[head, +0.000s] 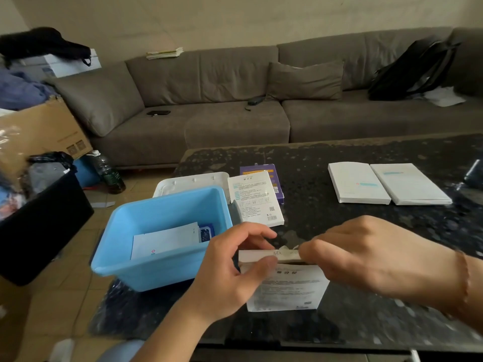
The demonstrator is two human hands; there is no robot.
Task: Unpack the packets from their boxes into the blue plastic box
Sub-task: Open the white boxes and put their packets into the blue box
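Note:
A white cardboard box [285, 286] with printed text stands upright on the dark table's near part. My left hand [232, 267] grips its top left end between thumb and fingers. My right hand [366, 257] pinches the flap at the box's top right end. The blue plastic box [156, 267] sits to the left, overhanging the table's corner, with a white packet [162, 241] and a dark blue packet [206, 232] inside. Another white printed box [254, 198] lies behind it, on a purple box [274, 171]. Two flat white boxes [386, 182] lie side by side at the far right.
A white lid [188, 180] lies behind the blue box. The dark speckled table [339, 231] has a grey sofa [235, 100] beyond it. On the floor at left are a black bin [44, 226], a cardboard carton [39, 131] and a bottle [109, 173].

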